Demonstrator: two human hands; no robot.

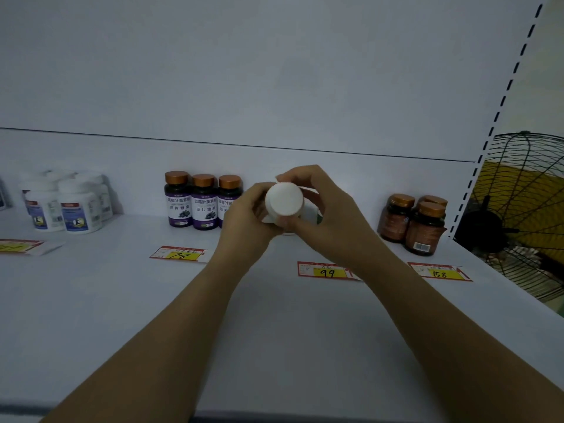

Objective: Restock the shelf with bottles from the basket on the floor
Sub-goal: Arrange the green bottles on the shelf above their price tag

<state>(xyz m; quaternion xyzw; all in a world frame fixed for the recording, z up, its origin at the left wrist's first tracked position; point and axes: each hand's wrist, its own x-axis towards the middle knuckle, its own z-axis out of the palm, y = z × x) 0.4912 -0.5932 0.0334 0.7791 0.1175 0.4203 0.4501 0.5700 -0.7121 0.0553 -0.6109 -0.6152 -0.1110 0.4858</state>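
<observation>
**Dim, bluish light and a soft wide-angle picture**

Cool, weak, even light falls on the flat white metal shelf [122,315], and its source is unseen. Shadows are faint, with a soft grey band along the shelf's front edge. The white plastic bottle [283,199] is the brightest patch, its round cap washed out. The squat white jars with blue labels [65,206] near the left edge are smeared. At the right edge the slotted white upright [496,117] bows with lens distortion. Fine grain softens everything.

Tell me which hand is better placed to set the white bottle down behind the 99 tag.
Right, probably: the right hand wraps the white bottle with its forearm over the 99 tag, while the left hand is in front of the purple-label bottles.
</observation>
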